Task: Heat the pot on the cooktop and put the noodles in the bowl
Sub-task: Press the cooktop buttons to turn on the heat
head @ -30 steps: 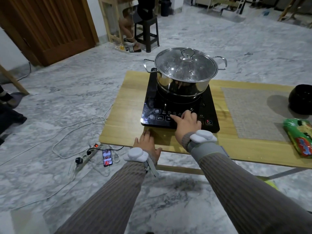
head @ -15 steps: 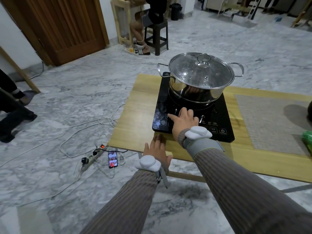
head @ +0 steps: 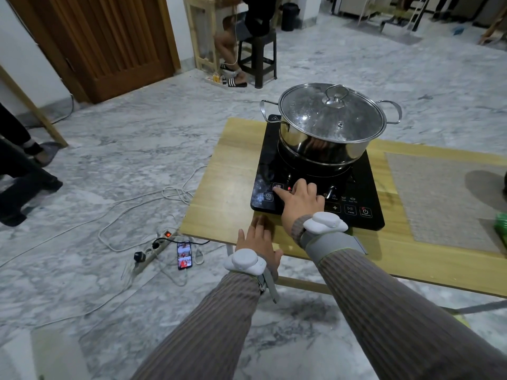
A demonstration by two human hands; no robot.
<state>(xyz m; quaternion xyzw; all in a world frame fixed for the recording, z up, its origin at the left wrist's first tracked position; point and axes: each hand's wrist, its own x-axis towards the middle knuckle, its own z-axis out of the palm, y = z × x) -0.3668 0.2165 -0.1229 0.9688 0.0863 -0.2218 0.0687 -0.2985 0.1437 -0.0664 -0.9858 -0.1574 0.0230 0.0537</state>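
A steel pot (head: pixel 326 138) with a glass lid stands on the black induction cooktop (head: pixel 270 149) on a low wooden table (head: pixel 227 182). My right hand (head: pixel 300 205) lies over the cooktop's control strip, index finger stretched onto a button at the front left, the other fingers curled. A small red light glows beside that fingertip. My left hand (head: pixel 256 241) rests flat on the table's near edge, fingers apart, holding nothing. At the far right edge a sliver of the green noodle packet (head: pixel 502 229) shows. The bowl is all but out of view.
A woven grey placemat (head: pixel 439 196) covers the table's right part. On the marble floor to the left lie a power strip (head: pixel 157 244), white cables and a phone (head: pixel 184 255). A person sits on a black stool (head: pixel 258 56) behind; a wooden door (head: pixel 109 42) is at back left.
My right index finger has slid left along the control strip to a button nearer the front left corner. The view has swung left, pushing the bowl and packet out to the right edge.
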